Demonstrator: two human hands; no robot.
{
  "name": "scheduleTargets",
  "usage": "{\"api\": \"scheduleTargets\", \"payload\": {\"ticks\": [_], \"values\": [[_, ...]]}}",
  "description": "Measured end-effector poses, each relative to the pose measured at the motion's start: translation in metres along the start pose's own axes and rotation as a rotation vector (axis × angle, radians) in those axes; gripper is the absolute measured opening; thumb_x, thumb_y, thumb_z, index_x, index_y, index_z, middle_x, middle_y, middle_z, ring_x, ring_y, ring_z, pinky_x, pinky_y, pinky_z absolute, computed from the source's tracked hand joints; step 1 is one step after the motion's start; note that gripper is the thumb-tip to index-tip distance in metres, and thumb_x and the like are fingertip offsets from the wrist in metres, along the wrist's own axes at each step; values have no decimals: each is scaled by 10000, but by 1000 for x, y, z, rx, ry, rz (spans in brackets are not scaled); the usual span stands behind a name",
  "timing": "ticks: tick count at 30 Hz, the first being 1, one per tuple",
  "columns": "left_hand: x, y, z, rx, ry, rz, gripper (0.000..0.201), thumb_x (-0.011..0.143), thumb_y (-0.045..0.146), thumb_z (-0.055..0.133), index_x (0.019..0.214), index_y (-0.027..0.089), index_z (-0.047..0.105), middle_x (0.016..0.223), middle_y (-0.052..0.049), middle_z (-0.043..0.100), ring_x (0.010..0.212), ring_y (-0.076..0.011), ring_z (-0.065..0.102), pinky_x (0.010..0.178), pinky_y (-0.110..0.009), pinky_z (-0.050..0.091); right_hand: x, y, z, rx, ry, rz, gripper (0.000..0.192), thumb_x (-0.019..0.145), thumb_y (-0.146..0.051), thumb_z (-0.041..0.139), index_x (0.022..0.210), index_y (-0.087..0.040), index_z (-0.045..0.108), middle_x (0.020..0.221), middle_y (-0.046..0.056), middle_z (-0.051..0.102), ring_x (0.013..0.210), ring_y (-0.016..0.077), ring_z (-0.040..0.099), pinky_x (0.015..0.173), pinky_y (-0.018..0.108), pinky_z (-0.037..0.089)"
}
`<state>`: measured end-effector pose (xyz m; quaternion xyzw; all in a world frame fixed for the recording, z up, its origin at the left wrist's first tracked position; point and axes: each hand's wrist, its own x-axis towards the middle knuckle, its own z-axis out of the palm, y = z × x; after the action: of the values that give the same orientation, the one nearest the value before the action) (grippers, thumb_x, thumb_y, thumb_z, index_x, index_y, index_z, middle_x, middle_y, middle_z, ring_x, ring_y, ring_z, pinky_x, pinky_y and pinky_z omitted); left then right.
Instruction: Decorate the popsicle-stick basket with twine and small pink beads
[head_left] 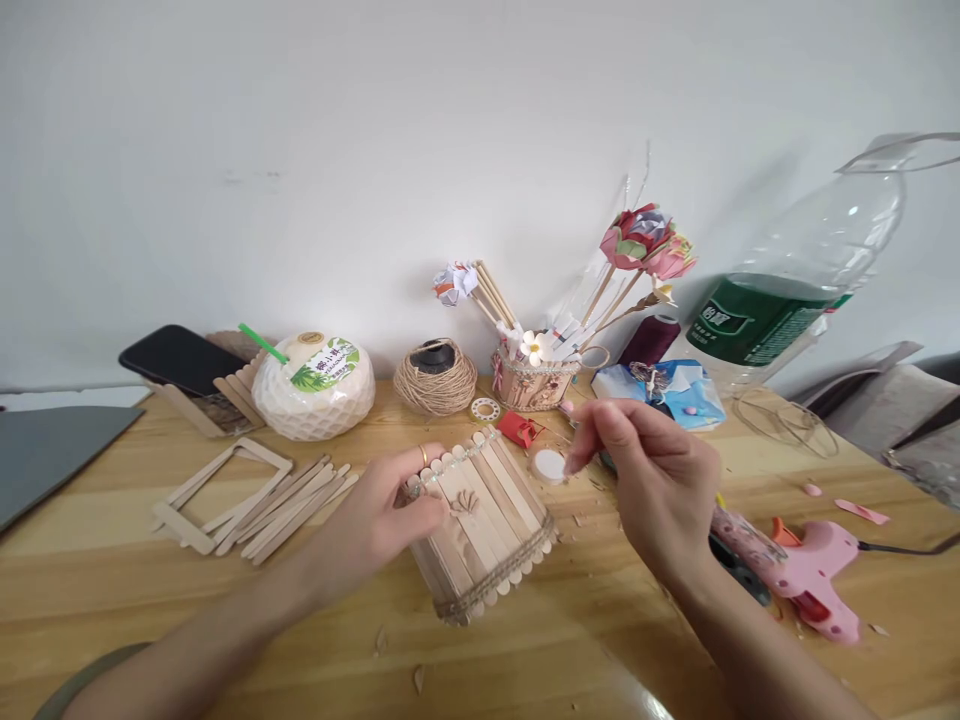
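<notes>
My left hand (390, 510) grips the top edge of a box made of craft sticks (506, 500), its thumb on the near face. The box is tilted on the table, with twine around its lower edge and a lacy trim along its upper one. A small leaf-shaped twine decoration (465, 502) sits on that face, close to my left thumb. To the right, apart from the box, my right hand (656, 480) is raised with its fingers pinched together; what they hold, if anything, is too small to make out. Just beside those fingertips lies a white round disc (549, 466).
A pink glue gun (814, 575) with a cord lies at right. Loose craft sticks (289, 510) and a stick frame (225, 490) lie left. Behind stand a coconut (315, 395), a twine ball (435, 385), a flower holder (534, 385) and a large bottle (772, 310).
</notes>
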<state>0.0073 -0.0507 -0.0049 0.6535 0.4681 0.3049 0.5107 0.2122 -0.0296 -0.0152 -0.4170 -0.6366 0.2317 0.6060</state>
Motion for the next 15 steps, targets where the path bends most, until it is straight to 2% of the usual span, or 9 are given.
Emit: {"api": "scheduleTargets", "payload": {"ticks": [1,3,6,8,11,15], "values": [[0,0,0,-4,5,-9,141,710,293,474,746,178,548,693,21,527,686,-165,482,604,-241,380,2,-1,-2,-54,-40,-23,319,891,-277,475,598,-211,581,469,-37,554,448,99,512,474,236,437],[0,0,0,-8,7,-28,116,697,282,487,725,179,533,702,19,531,715,-175,499,609,-242,385,3,-2,-5,-158,-138,-108,287,870,-254,515,593,-207,575,512,-29,571,490,104,519,501,239,434],[0,-1,0,-7,-12,-46,101,689,263,499,736,178,530,664,27,504,704,-173,500,584,-238,377,1,-4,-5,-230,-295,-325,69,809,-147,580,795,-200,621,771,18,619,699,135,573,627,264,471],[0,0,0,1,-13,-50,93,684,247,500,735,178,536,641,31,487,688,-168,491,559,-231,369,-2,-6,-3,-242,-424,-457,132,806,-101,562,889,-183,623,855,44,598,772,140,562,665,269,473],[-1,2,0,8,-15,-45,83,684,230,496,731,180,543,633,32,474,679,-161,475,539,-224,362,-7,-11,1,-324,-555,-569,131,820,-107,549,907,-154,634,813,49,593,712,132,523,609,259,446],[-3,5,2,-8,-46,-58,129,691,199,468,781,184,560,646,37,469,646,-143,445,539,-228,354,-10,-14,5,-429,-609,-668,124,834,-104,536,897,-125,641,775,51,607,675,135,482,574,264,401]]}}
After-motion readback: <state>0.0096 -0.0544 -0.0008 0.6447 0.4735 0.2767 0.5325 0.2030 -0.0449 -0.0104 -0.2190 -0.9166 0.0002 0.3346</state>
